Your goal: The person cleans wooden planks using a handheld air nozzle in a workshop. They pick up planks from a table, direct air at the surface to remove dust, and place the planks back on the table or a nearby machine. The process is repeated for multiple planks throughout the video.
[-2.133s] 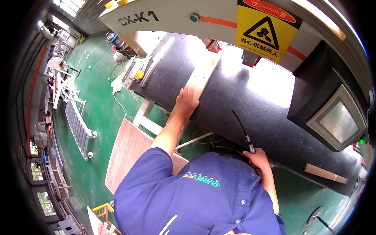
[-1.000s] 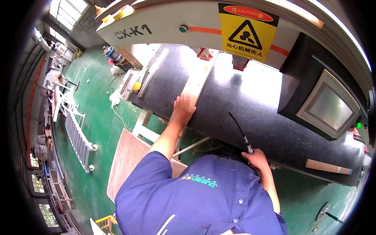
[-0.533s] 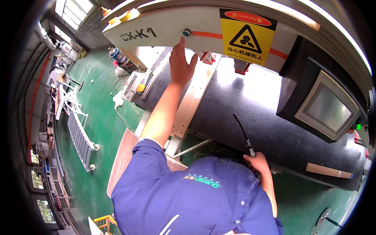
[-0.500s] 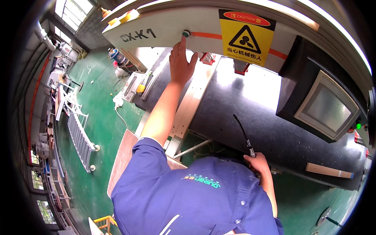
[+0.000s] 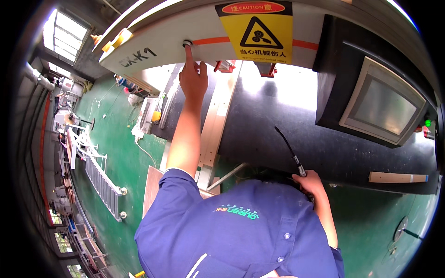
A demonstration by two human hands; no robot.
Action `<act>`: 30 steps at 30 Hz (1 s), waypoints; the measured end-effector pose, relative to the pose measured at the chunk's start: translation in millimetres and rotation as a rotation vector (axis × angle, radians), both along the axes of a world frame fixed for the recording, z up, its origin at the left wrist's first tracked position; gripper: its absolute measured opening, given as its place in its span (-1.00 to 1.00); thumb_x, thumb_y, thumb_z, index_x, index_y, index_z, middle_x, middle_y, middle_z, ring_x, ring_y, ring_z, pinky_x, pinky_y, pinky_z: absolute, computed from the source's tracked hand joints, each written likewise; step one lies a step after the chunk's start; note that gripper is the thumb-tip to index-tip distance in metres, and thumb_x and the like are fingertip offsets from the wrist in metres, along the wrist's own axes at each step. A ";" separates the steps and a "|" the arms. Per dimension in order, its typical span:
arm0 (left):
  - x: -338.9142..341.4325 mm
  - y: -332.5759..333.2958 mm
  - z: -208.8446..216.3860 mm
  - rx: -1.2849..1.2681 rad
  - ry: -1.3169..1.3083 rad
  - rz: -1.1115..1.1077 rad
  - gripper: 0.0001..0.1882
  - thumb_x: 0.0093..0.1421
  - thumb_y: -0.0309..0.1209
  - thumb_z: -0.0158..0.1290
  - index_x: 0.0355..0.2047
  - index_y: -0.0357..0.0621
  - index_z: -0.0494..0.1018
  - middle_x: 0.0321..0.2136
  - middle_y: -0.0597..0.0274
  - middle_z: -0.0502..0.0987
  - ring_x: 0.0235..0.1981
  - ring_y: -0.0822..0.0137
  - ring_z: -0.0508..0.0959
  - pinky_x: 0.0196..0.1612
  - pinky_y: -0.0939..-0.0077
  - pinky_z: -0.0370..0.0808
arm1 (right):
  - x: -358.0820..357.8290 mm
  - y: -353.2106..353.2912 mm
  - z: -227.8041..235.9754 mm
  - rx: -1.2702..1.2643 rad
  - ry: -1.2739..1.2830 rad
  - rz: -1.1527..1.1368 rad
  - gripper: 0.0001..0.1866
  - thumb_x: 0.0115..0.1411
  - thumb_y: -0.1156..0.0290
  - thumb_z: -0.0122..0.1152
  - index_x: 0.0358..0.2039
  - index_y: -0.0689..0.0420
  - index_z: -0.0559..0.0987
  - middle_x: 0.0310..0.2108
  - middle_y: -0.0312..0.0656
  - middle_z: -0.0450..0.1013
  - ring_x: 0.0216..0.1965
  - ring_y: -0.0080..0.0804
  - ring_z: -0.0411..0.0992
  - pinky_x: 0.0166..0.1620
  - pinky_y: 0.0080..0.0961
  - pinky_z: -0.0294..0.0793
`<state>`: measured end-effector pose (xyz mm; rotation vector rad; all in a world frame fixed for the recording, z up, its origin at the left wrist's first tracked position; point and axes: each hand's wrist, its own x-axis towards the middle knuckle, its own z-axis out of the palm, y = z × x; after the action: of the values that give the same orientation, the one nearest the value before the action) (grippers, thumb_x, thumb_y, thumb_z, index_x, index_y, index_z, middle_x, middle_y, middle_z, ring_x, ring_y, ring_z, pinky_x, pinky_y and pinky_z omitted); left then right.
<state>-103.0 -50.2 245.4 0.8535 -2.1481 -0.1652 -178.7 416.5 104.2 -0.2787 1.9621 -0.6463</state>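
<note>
My left hand (image 5: 193,82) reaches up to the pale beam of a machine (image 5: 162,58). Its index finger is stretched out with the tip on a round push button (image 5: 187,43), which the fingertip partly covers; the other fingers look partly bent and hold nothing. Close to my body, my right hand (image 5: 311,182) is closed round what looks like an air blow gun (image 5: 300,167). A thin, curved black tube points up from its metal collar; the grip is hidden in the hand.
A black worktable (image 5: 269,125) stretches under the beam. To the right hangs a control box with a screen (image 5: 387,104). A yellow caution sign (image 5: 257,34) sits on the beam, a wooden strip (image 5: 394,177) on the table. A slatted cart (image 5: 102,185) stands on the green floor.
My left index finger now presses onto the button, hiding more of it, and the other fingers are more bent. The view has shifted; my right hand keeps hold of the air blow gun.
</note>
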 end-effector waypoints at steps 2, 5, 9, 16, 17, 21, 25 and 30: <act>4.6 0.6 -1.5 0.058 0.041 -0.106 -0.25 0.22 -0.45 0.12 0.42 -0.16 0.15 -0.23 0.11 0.55 -0.31 0.29 0.55 -0.20 0.37 0.51 | 0.7 1.1 0.7 0.009 -0.001 0.005 -0.56 0.16 0.11 0.37 -0.58 0.26 0.55 -0.69 -0.15 0.50 -0.68 -0.35 0.50 -0.53 -0.37 0.47; 13.1 9.6 -9.0 0.049 0.141 -0.222 -0.26 0.24 -0.39 0.11 0.40 -0.22 0.13 -0.06 0.07 0.50 -0.27 0.23 0.54 -0.14 0.27 0.51 | -3.1 -2.4 1.0 0.000 -0.001 0.016 -0.56 0.16 0.11 0.37 -0.58 0.25 0.54 -0.69 -0.15 0.49 -0.68 -0.36 0.49 -0.54 -0.38 0.46; 52.4 -3.3 -119.3 0.072 -0.128 -0.137 -0.29 0.24 -0.21 0.17 0.30 -0.27 0.21 0.01 -0.04 0.46 -0.04 0.00 0.50 0.02 0.11 0.47 | -4.8 -3.7 2.6 -0.014 -0.018 0.006 -0.56 0.16 0.11 0.37 -0.57 0.25 0.54 -0.69 -0.15 0.48 -0.69 -0.36 0.48 -0.56 -0.38 0.44; 107.8 15.4 -244.5 0.002 -0.486 -0.093 -0.20 0.22 0.01 0.16 0.33 -0.18 0.22 0.31 -0.16 0.23 0.33 -0.18 0.21 0.34 -0.02 0.21 | -3.9 2.1 -0.3 0.043 -0.030 -0.002 -0.56 0.16 0.11 0.38 -0.58 0.26 0.53 -0.69 -0.15 0.48 -0.70 -0.37 0.47 -0.57 -0.38 0.42; 107.6 17.6 -246.6 -0.005 -0.493 -0.073 -0.20 0.21 0.01 0.17 0.33 -0.18 0.23 0.32 -0.16 0.21 0.35 -0.17 0.19 0.34 -0.02 0.21 | -3.6 1.0 1.0 0.055 -0.026 0.012 -0.57 0.16 0.11 0.38 -0.56 0.26 0.53 -0.69 -0.15 0.48 -0.69 -0.38 0.47 -0.57 -0.38 0.41; 106.9 28.4 -236.5 0.004 -0.488 -0.052 -0.17 0.18 -0.02 0.19 0.34 -0.17 0.20 0.33 -0.16 0.21 0.35 -0.15 0.20 0.35 -0.02 0.20 | -0.9 -3.1 4.4 0.071 -0.025 0.004 -0.56 0.17 0.11 0.37 -0.55 0.26 0.53 -0.70 -0.17 0.47 -0.69 -0.40 0.45 -0.56 -0.40 0.39; 106.1 32.4 -227.4 0.025 -0.481 -0.047 -0.19 0.20 -0.03 0.17 0.34 -0.16 0.18 0.33 -0.28 0.16 0.31 -0.25 0.21 0.34 -0.06 0.20 | -3.5 -13.1 0.8 0.076 -0.028 0.030 -0.55 0.17 0.10 0.37 -0.55 0.26 0.53 -0.70 -0.17 0.47 -0.70 -0.40 0.45 -0.56 -0.39 0.40; 107.2 30.2 -229.7 0.057 -0.508 -0.026 -0.20 0.22 -0.04 0.15 0.35 -0.16 0.17 0.34 -0.35 0.13 0.29 -0.29 0.23 0.34 -0.07 0.20 | -4.8 -29.8 -1.7 0.035 0.017 0.081 -0.54 0.17 0.08 0.36 -0.58 0.26 0.53 -0.72 -0.17 0.46 -0.71 -0.40 0.46 -0.55 -0.38 0.42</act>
<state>4.1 -20.0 15.7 0.9784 -2.6368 -0.0215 -183.5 386.7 102.5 -0.3415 1.9658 -0.5585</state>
